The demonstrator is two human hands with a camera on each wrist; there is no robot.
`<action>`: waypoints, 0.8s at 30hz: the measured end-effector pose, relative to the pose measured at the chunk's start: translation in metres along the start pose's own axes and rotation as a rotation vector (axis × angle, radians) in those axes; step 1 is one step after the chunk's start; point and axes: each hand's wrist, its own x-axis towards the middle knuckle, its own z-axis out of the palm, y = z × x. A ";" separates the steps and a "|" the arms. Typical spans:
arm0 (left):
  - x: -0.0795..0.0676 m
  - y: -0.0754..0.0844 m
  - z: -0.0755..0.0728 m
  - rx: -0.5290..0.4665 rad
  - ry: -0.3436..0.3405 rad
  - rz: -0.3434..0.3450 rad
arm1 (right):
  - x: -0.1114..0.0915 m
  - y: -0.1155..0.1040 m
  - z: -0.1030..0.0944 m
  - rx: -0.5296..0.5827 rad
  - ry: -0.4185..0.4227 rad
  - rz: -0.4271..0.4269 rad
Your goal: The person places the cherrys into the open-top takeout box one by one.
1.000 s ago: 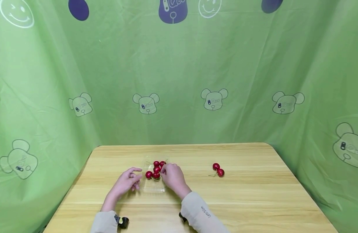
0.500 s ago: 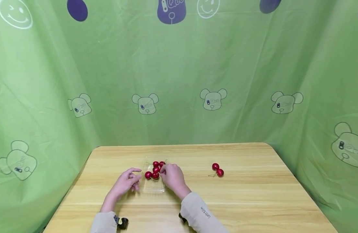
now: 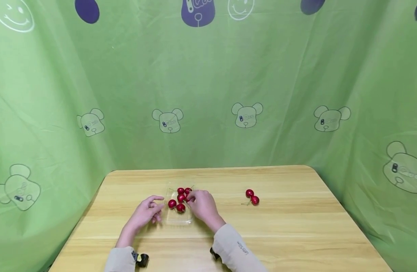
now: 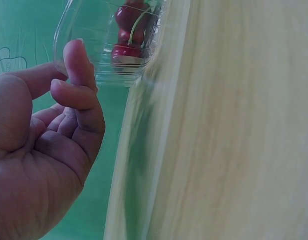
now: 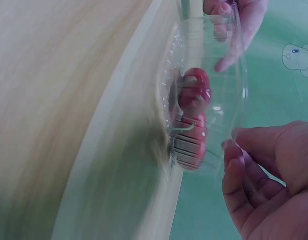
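A clear plastic box (image 3: 176,220) holds several red cherries (image 3: 180,208) with green stems. At its left side is my left hand (image 3: 145,213), index finger stretched toward the wall and the other fingers loosely bent. In the left wrist view, the left hand's fingertips (image 4: 76,47) overlap the clear rim. My right hand (image 3: 202,206) reaches over the opposite side, fingers bent, thumb and index tip close together beside the cherries. The right wrist view shows these fingertips (image 5: 232,150) right at the box's rim; I cannot tell whether a stem is between them.
Two more cherries (image 3: 252,197) lie on the wooden table (image 3: 283,234) to the right, their stems pointing left. A green curtain (image 3: 208,143) with bear prints hangs behind and at both sides of the table.
The front cherry in the box has shifted slightly toward the near end, away from my right fingertips. My right hand has barely moved; my left hand stays beside the box.
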 end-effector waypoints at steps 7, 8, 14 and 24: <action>-0.001 0.000 0.001 0.002 0.010 -0.010 | -0.006 0.011 -0.023 0.137 -0.014 0.025; 0.000 0.000 0.001 0.006 0.011 -0.008 | -0.006 0.013 -0.028 0.146 -0.010 0.028; 0.000 0.002 0.001 0.021 0.009 -0.002 | -0.015 0.038 -0.056 0.144 0.024 0.090; 0.000 0.002 0.000 0.033 0.009 -0.006 | -0.031 0.089 -0.093 0.078 0.029 0.210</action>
